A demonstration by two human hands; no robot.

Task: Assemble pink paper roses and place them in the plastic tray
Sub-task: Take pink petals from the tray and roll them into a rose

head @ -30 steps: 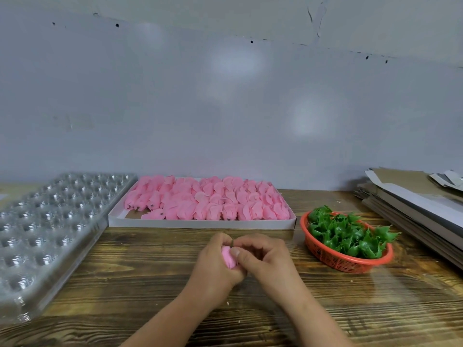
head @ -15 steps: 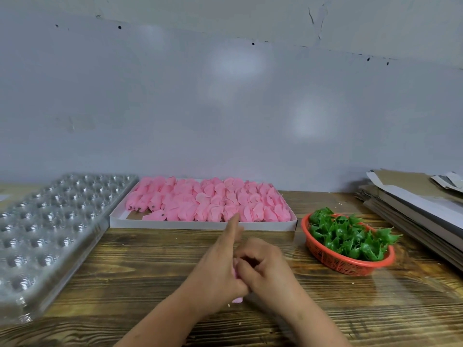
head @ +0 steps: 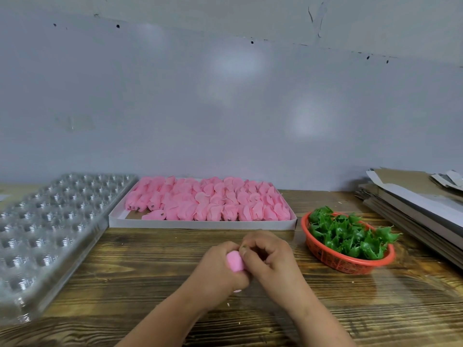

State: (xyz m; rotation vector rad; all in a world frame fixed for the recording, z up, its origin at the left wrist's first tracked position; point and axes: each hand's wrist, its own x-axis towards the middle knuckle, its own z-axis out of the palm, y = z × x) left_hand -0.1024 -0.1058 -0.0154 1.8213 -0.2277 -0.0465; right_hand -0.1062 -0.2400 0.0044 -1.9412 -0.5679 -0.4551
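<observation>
Between both hands (head: 250,264), fingers curled round it, sits the pink rose (head: 235,261).

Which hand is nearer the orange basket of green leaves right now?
Right. The right hand sits just left of the orange basket, apart from it; the left hand is farther left, both gripping the pink rose.

We hold our left hand (head: 220,269) and right hand (head: 271,259) knuckle to knuckle, fingers curled, both pinching a small pink paper rose (head: 235,261) between them.
</observation>
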